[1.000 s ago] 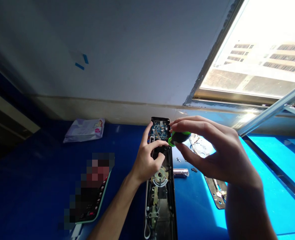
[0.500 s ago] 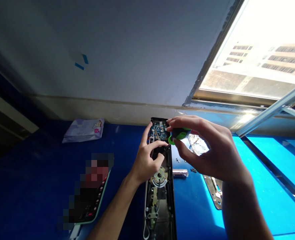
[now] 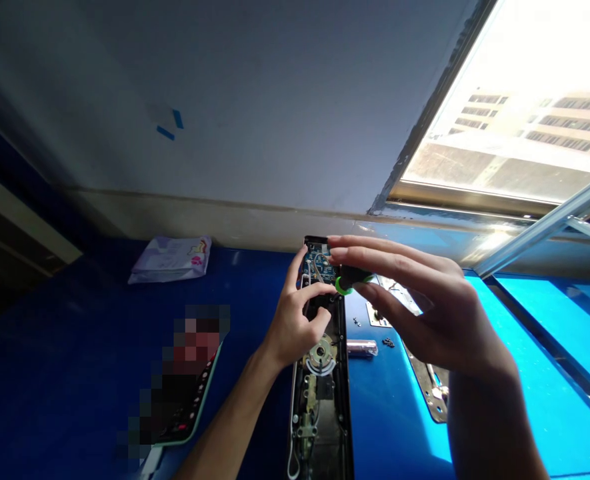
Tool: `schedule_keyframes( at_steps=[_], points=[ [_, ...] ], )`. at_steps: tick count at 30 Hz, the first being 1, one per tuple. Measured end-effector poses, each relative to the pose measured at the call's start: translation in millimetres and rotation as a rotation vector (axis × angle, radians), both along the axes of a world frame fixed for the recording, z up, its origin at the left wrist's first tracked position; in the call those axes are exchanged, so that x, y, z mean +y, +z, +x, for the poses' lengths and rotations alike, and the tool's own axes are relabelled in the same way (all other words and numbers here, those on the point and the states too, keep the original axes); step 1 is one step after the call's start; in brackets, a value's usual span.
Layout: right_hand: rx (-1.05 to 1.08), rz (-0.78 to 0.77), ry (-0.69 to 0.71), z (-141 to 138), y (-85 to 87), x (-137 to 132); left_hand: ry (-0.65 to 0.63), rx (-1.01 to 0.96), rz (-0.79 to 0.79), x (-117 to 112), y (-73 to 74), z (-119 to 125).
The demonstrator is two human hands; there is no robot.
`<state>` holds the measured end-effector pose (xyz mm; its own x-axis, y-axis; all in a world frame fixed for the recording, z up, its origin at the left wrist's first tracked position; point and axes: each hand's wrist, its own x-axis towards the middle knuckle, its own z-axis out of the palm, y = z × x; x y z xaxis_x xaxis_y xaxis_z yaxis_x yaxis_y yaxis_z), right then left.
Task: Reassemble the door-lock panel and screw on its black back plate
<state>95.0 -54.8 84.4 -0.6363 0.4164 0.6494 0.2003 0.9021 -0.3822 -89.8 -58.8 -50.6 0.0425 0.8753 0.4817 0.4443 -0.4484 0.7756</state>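
A long black door lock housing (image 3: pixel 327 407), standing open with its inner parts showing, lies lengthwise before me. A blue circuit board (image 3: pixel 315 255) with wires sits at its far end, and a round metal part (image 3: pixel 321 352) is nearer the middle. My left hand (image 3: pixel 299 317) holds the housing from the left, one finger along its far left edge and another reaching across to the screwdriver's tip. Between the thumb and straightened fingers of my right hand (image 3: pixel 425 303) is a green and black screwdriver (image 3: pixel 355 279), tilted down into the housing's right side. Its tip is mostly hidden.
Small dark screws (image 3: pixel 388 343) and a pinkish cylinder (image 3: pixel 362 348) lie right of the housing. Farther right is a metal plate (image 3: pixel 427 390), partly behind my right arm. A phone (image 3: pixel 195 407), partly blurred out, and a purple packet (image 3: pixel 172 259) rest on the blue table (image 3: pixel 255 273).
My right hand's fingers have straightened and shifted round the screwdriver handle, which shows turned slightly. My left hand stays in place on the housing.
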Motion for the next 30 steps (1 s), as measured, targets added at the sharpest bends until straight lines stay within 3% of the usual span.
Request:
schedule_keyframes(
  at_steps=[3, 7, 12, 17, 22, 28, 30],
  points=[
    [0.032, 0.045, 0.009, -3, -2.8, 2, -0.014, -0.016, -0.007, 0, -0.3, 0],
    [0.093, 0.177, -0.132, -7, -6.5, 6, -0.017, -0.020, -0.010, 0, -0.2, 0],
    [0.098, 0.028, -0.076, -6, -6.0, 5, -0.006, -0.031, 0.023, -1, 0.8, 1],
    [0.227, 0.190, -0.160, -5, -8.0, 7, -0.008, -0.050, 0.007, -1, 1.6, 1],
    [0.139, 0.012, -0.079, -1, -6.6, 9, -0.015, -0.047, 0.040, -1, 4.1, 1],
    [0.244, 0.165, -0.170, 1, -7.4, 12, -0.012, -0.054, 0.011, -2, 4.9, 2],
    [0.198, 0.124, -0.154, 0, -7.9, 11, -0.009, -0.053, 0.013, -1, 4.4, 2]
  ],
)
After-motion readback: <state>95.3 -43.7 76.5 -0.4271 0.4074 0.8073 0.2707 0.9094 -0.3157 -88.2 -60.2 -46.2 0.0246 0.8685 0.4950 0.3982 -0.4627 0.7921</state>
